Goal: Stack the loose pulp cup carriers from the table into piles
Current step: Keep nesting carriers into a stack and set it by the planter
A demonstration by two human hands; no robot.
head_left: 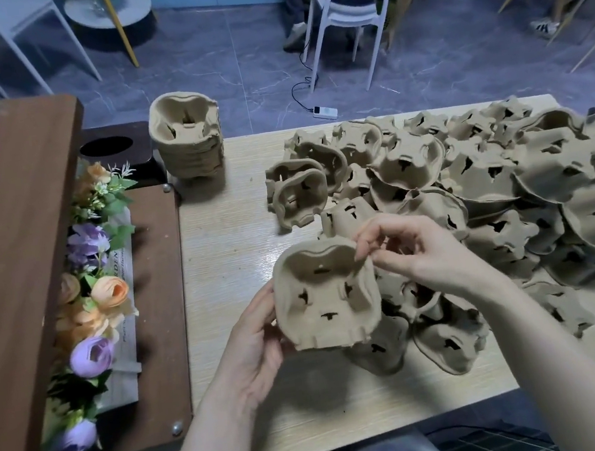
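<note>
Between my two hands, just above the near part of the tabletop (221, 235), I am holding one pulp cup carrier (326, 295) with its hollow side facing up at me. My left hand (255, 348) is gripping its left edge, the thumb curling over the rim and the other fingers going underneath, out of sight. My right hand (410, 248) is pinching the carrier's far right corner, its fingers (361, 245) curling closed on the rim there. Just past and to the right of my right fingers, the heap of loose carriers (493, 199) is spreading over the right half of the tabletop, most of them lying upside down and overlapping one another, a few tipping on their sides at the heap's left edge. Some of them are lying directly beneath my right wrist, touching the carrier I am holding or very nearly so; I cannot tell which. Well beyond my left fingers, at the far left corner of the tabletop, the finished pile (188, 141) is standing upright with its carriers nested. To the left of my left fingers, a dark wooden box (159, 281) is sitting open with its lid (24, 261) raised, and artificial flowers (96, 289) in purple and orange are lying inside it. Beyond the tabletop, a white chair (353, 2) is standing on the grey floor.
</note>
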